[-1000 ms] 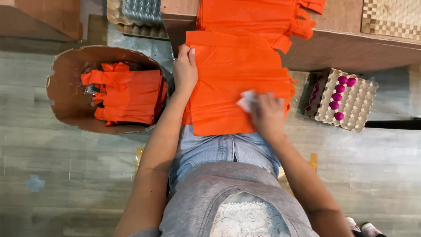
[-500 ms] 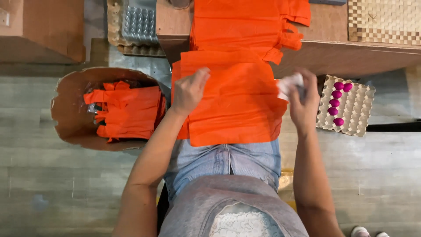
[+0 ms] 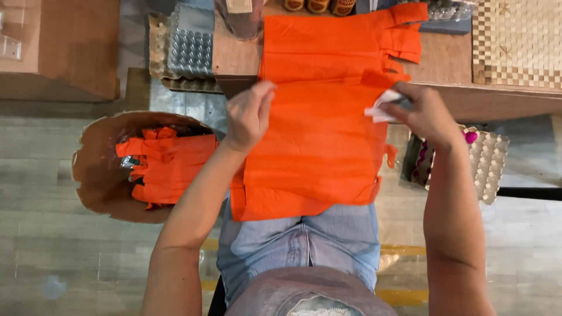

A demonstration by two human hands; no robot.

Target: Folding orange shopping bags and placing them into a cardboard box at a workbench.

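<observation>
Hands work an orange bag (image 3: 319,152) that lies flat across the person's lap, its upper edge meeting the front lip of the wooden table (image 3: 451,58), where another orange bag (image 3: 333,44) already lies spread with its handles toward the right. The left hand (image 3: 249,114) rests on the lap bag's upper left edge, fingers pressed together and curled, apparently pinching the fabric there, most likely to keep the sheet taut and square. The right hand (image 3: 424,111) sits at the upper right edge, closed around a small white scrap (image 3: 380,108); whether it also grips the bag cannot be told. Having both hands at opposite top corners suggests the sheet is being stretched or lifted evenly. To the person's left, a round brown basket (image 3: 93,175) on the floor holds a folded stack of orange bags (image 3: 167,164), within easy reach; to the right an egg tray (image 3: 489,164) with a pink egg (image 3: 470,137) stands just beside the knee. Compared with half a second ago, the left hand has moved up from the middle of the bag to its top edge, the right hand has shifted up with the scrap, and the bag now reaches further toward the table.
</observation>
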